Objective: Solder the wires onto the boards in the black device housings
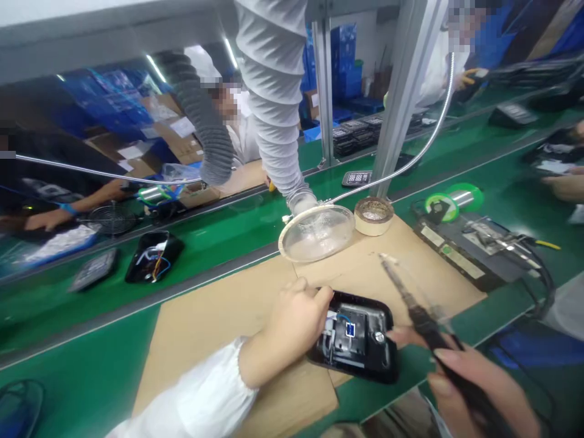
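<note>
On the line: our left hand clamps a black electronic housing at its upper edge, the fingers together and curled over the rim. Our right hand grips a soldering iron like a pen, with one fingertip reaching out to touch the housing's right side. The iron's tip points away over a cardboard sheet, apart from the housing, which lies open on that sheet with wiring and a small blue-and-white label inside, too small to read.

Beyond our hands, a clear round hood on a white ducted hose rests on the cardboard, just beside a roll of masking tape. To the right we see a green-rimmed solder spool and a grey bench unit, whose labels are blurred. Across the green conveyor belt, a second black housing lies near a co-worker's hand; another co-worker's hand shows at the right edge.
</note>
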Demonstrator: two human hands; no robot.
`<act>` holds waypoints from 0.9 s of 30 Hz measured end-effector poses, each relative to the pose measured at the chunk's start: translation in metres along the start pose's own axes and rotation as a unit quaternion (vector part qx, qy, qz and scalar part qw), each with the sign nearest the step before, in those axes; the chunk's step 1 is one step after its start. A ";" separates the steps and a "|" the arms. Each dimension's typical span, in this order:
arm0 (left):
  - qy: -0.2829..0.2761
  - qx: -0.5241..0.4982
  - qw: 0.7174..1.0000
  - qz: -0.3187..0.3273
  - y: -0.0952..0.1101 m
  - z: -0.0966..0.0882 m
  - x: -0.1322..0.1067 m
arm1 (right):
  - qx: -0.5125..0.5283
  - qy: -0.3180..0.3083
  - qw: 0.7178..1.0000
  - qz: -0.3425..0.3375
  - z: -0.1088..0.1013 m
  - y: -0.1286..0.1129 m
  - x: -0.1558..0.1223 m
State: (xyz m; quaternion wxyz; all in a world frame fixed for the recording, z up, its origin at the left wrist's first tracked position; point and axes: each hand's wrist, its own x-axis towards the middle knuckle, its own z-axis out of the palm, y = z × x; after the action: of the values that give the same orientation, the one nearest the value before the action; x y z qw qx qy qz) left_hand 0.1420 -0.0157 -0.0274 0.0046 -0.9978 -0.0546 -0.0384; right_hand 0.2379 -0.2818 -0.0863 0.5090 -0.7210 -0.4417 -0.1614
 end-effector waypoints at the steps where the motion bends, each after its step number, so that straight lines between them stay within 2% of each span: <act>1: -0.007 -0.001 1.000 0.001 0.001 -0.002 0.002 | -0.010 -0.012 1.000 -0.017 0.011 -0.004 -0.004; 3: -0.023 -0.010 1.000 0.003 0.003 -0.006 0.004 | -0.024 -0.017 0.999 -0.024 0.034 -0.008 -0.011; 6: -0.036 -0.042 0.998 0.005 0.001 -0.007 0.007 | -0.057 0.038 0.997 -0.031 0.061 -0.009 -0.015; 9: -0.043 -0.086 0.995 0.001 -0.005 -0.005 0.011 | -0.076 0.073 0.994 -0.041 0.074 -0.004 -0.007; 14: -0.041 -0.093 0.995 -0.014 -0.016 -0.003 0.027 | -0.075 0.045 0.996 -0.035 0.085 0.013 0.021; 18: -0.028 -0.089 0.995 -0.028 -0.020 -0.001 0.037 | -0.066 0.032 0.993 -0.089 0.076 0.028 0.038; 23: -0.011 -0.086 0.992 -0.089 -0.018 0.002 0.038 | -0.041 0.018 0.986 -0.160 0.041 0.041 0.050; 27: -0.007 -0.091 0.988 -0.123 -0.015 -0.001 0.039 | -0.018 -0.015 0.983 -0.185 0.014 0.056 0.081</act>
State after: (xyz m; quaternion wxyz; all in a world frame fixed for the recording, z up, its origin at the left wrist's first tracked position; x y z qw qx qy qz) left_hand 0.1788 0.0035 -0.0232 -0.0913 -0.9799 -0.1735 -0.0360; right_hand 0.3245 -0.2364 -0.0701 0.4508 -0.6382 -0.5719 -0.2495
